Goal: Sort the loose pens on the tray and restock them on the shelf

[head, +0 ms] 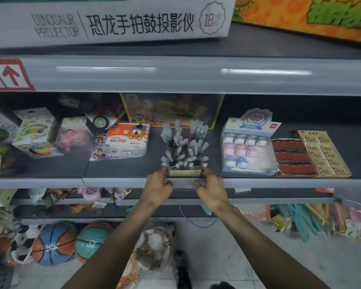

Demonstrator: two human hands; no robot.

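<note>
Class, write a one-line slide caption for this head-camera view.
The left hand and right hand hold a full pen display stand on the shelf.

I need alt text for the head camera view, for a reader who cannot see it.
A person's left hand and right hand hold a clear pen holder, full of capped pens, by its two sides at the front edge of a shop shelf. A display box of small cow figures stands to its right.
</note>
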